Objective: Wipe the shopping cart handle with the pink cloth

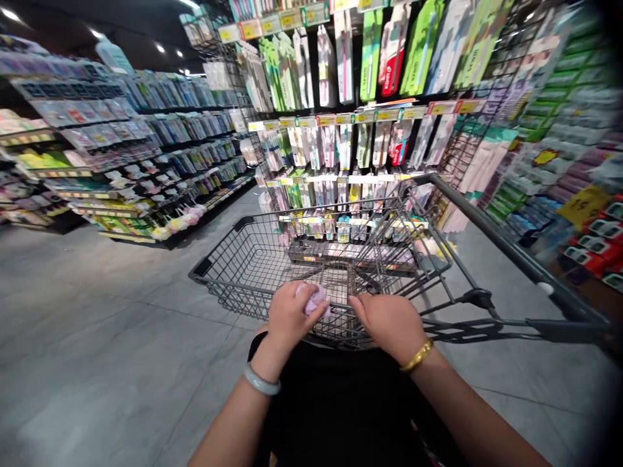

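My left hand (291, 314), with a pale bangle on its wrist, is closed around a crumpled light-purple cloth-like thing (314, 301). It hovers over the near side of a grey wire shopping cart (238, 288). Just to the right, my right hand (392, 324), with a gold bracelet at the wrist, is curled at the cart's near side. Its thumb points left, and what its fingers hold, if anything, is hidden. The cart stands sideways before me, its basket at left and its push handle (511, 250) at right.
A rack of hanging toothbrush packs (343, 146) rises behind the cart. Shelves of packaged goods (180, 130) line the left side. Stacked packs (559, 130) crowd the right, blurred in part. Grey floor (97, 337) lies to the left of the cart.
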`<action>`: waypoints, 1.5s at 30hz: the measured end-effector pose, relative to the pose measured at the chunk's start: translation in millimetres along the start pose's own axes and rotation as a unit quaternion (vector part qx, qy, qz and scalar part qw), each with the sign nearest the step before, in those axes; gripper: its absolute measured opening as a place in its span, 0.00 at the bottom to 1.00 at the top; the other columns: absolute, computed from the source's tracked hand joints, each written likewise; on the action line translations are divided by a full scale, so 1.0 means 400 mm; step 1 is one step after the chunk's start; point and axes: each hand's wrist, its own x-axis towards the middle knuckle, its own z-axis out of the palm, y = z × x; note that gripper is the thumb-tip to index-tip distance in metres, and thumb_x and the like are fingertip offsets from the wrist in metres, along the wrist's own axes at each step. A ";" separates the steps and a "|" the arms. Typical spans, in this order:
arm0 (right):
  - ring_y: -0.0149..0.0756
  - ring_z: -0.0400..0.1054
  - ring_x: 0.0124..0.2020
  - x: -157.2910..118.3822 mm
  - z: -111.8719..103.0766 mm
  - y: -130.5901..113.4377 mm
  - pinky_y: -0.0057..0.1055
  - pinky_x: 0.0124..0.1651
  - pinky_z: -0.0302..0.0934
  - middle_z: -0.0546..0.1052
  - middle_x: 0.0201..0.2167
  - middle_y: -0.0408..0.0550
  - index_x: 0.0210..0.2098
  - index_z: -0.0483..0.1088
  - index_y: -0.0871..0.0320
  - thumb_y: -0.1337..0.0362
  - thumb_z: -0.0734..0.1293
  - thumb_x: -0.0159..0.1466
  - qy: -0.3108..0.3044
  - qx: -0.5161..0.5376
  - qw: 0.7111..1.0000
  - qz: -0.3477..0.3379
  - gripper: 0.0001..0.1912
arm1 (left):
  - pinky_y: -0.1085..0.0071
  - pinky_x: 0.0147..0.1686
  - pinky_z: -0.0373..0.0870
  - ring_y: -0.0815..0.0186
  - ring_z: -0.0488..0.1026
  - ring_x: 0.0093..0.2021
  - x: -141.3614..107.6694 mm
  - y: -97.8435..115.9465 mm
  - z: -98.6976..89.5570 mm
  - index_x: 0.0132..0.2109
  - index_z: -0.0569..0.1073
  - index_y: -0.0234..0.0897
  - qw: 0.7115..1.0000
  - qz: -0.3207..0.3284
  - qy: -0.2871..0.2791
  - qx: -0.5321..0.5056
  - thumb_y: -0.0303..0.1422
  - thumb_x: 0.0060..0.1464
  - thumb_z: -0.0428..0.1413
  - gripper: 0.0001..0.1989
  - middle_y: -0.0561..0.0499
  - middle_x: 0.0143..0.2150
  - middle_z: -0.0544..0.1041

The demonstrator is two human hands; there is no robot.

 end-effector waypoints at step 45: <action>0.43 0.59 0.65 0.041 0.031 -0.062 0.43 0.63 0.59 0.60 0.67 0.55 0.73 0.39 0.53 0.54 0.67 0.64 0.040 0.219 0.966 -0.134 0.45 | 0.62 0.46 0.68 0.59 0.74 0.47 0.050 0.085 0.004 0.55 0.70 0.41 0.976 -0.137 -0.048 -0.159 0.39 0.68 0.38 0.20 0.46 0.48 0.78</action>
